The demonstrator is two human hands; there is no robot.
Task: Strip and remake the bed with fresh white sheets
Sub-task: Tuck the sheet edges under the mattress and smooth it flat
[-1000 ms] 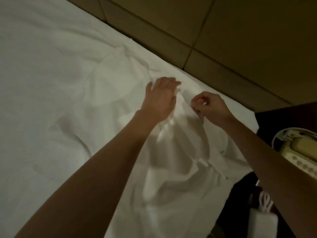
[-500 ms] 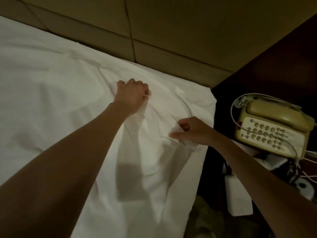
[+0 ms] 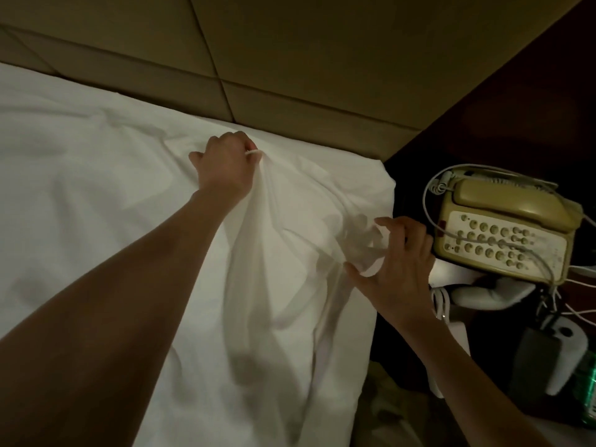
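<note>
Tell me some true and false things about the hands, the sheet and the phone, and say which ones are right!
1. The left hand grips a bunch of the white sheet. True.
2. The right hand rests on the phone. False: it is at the corner of the bed, fingers spread and touching the bunched sheet there, beside the phone.
3. The handset sits on the phone. True.
4. The sheet lies smooth and flat all over. False: it is wrinkled and pulled up between the two hands.
5. The phone stands to the left of the bed. False: it stands to the right, on a dark bedside table.
</note>
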